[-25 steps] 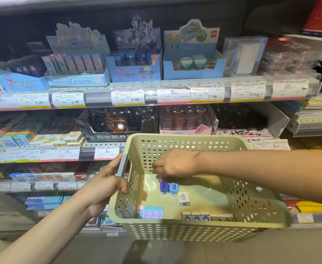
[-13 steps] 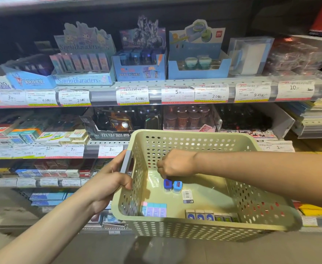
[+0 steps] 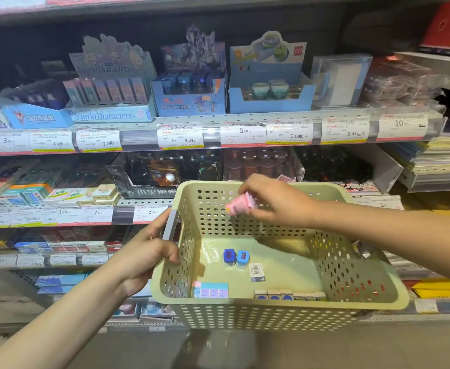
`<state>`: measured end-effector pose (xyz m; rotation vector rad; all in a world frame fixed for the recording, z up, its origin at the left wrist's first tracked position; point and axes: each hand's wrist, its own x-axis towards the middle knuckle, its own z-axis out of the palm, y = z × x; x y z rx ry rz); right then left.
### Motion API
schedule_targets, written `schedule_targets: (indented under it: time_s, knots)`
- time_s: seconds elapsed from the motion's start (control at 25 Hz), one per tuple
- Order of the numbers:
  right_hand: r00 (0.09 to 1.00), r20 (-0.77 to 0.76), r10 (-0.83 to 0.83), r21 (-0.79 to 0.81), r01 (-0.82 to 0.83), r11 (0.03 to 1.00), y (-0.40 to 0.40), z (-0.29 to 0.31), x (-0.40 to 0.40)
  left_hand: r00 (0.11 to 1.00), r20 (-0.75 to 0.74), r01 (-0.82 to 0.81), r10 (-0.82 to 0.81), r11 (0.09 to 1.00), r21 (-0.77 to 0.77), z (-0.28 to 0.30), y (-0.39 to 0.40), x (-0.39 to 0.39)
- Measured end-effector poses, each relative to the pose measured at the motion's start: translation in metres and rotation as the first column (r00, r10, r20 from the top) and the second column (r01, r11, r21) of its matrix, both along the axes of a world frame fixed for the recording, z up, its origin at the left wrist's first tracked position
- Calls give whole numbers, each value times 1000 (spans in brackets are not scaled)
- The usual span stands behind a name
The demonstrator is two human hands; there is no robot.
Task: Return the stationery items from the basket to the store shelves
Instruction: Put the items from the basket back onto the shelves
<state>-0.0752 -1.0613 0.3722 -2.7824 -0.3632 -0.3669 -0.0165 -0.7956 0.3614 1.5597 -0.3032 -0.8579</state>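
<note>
My left hand (image 3: pixel 149 251) grips the grey handle of a pale green perforated basket (image 3: pixel 351 283) held in front of the shelves. My right hand (image 3: pixel 274 201) is raised over the basket's far side and pinches a small pink item (image 3: pixel 238 205), blurred by motion. On the basket floor lie two small blue sharpeners (image 3: pixel 236 257), a barcode label (image 3: pixel 256 271), a row of pastel erasers (image 3: pixel 210 288) and a row of small boxed items (image 3: pixel 287 295) along the near wall.
Store shelves (image 3: pixel 245 118) with price tags fill the view. The top shelf holds a Sanrio display box (image 3: pixel 109 102), blue display boxes (image 3: pixel 189 94) and a clear box (image 3: pixel 338 81). The middle shelf holds dark and reddish packs. Stacked notebooks (image 3: pixel 442 161) sit at right.
My right hand has lifted out of the basket bottom, now holding a pink item above the far rim. The basket and left hand stay about where they were.
</note>
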Motion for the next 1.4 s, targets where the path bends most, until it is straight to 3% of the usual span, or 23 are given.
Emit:
schedule_targets:
  time_s: [0.16, 0.36, 0.44, 0.6, 0.88, 1.04, 1.4]
  knots:
    - [981, -66, -185, 373, 196, 907, -22, 15, -7, 1000, -17, -4, 4, 1000, 1, -1, 2, 3]
    - [943, -55, -328, 546, 304, 781, -51, 16, 2, 999, -52, 4, -5, 1000, -14, -2, 5, 3]
    - [913, -46, -404, 481, 375, 793, -63, 12, 6, 999, -46, 3, -4, 1000, -19, -1, 6, 3]
    - [910, 11, -415, 166, 408, 898, -75, -1, 11, 999, -40, 1, -1, 1000, -19, 0, 7, 2]
    - [844, -20, -535, -79, 532, 843, -99, -1, 35, 999, -29, -30, 30, 1000, 6, 1, 8, -1]
    - [788, -95, -608, -179, 588, 789, -103, 5, 44, 998, -49, -44, 44, 999, -4, 0, 9, -3]
    - [835, -72, -546, -169, 529, 832, -103, -2, 54, 996, -69, -60, 59, 998, -8, 2, 9, -4]
